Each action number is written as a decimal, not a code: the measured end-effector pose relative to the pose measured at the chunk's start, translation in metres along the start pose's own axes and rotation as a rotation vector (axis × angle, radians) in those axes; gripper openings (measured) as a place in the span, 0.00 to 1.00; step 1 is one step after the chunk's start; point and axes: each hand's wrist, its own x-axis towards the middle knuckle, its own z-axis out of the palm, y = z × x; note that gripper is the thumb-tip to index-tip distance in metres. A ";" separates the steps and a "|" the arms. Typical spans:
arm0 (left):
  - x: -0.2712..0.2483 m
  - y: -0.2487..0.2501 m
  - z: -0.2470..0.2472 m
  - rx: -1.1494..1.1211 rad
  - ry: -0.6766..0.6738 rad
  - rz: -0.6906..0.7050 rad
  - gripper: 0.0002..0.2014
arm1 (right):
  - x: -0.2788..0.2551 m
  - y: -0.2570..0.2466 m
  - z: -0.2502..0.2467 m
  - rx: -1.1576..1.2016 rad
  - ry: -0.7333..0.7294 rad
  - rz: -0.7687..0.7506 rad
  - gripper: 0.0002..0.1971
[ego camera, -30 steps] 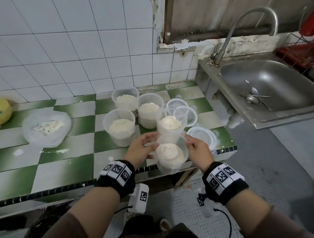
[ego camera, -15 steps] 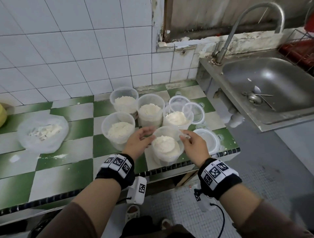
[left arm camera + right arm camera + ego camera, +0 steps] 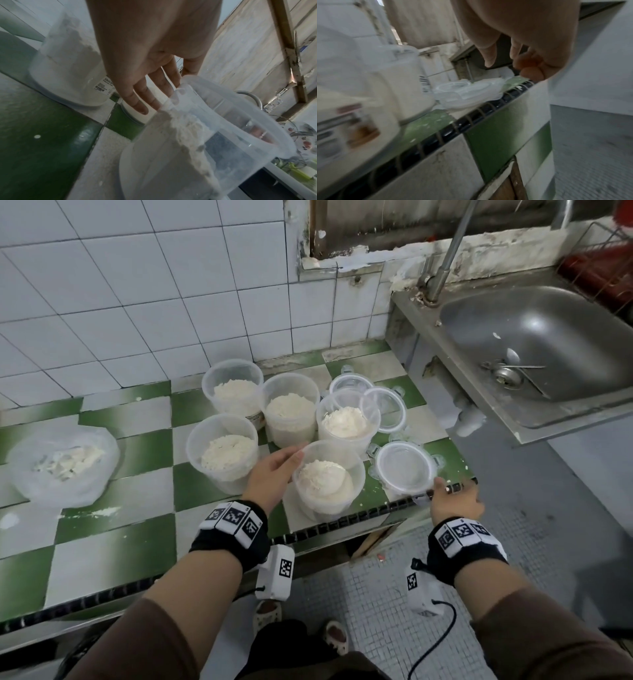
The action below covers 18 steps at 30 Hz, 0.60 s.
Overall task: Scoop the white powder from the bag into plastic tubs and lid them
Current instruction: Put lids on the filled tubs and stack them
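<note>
Five plastic tubs with white powder stand in the middle of the frame on the green and white tiled counter (image 3: 113,501), all without lids. My left hand (image 3: 274,474) lies against the left side of the nearest tub (image 3: 327,479), the one at the front edge of the counter; the fingers (image 3: 137,100) are straight and a little spread, touching its wall near the rim, not curled around it. Powder inside this tub is heaped higher on one side. My right hand (image 3: 454,501) is at the lower right of the tubs, at the counter's dark front edge, just beside a clear lid (image 3: 404,467) that lies flat there. In the right wrist view my fingers (image 3: 530,73) are bent and the thumb points down toward this lid, but the picture is blurred and I cannot tell if I already hold the lid's tab or only touch it. Two more clear lids (image 3: 385,409) lie behind, one partly over the other, at the right of the back tubs. At the left of the frame the plastic bag (image 3: 65,467) sits open on the counter, with some white powder left in it, well apart from the tubs. At the upper right is a steel sink (image 3: 548,344) with a tap (image 3: 448,258).
</note>
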 end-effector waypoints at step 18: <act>0.001 -0.002 0.000 -0.041 -0.021 -0.067 0.14 | 0.035 -0.001 0.005 -0.067 -0.205 0.097 0.23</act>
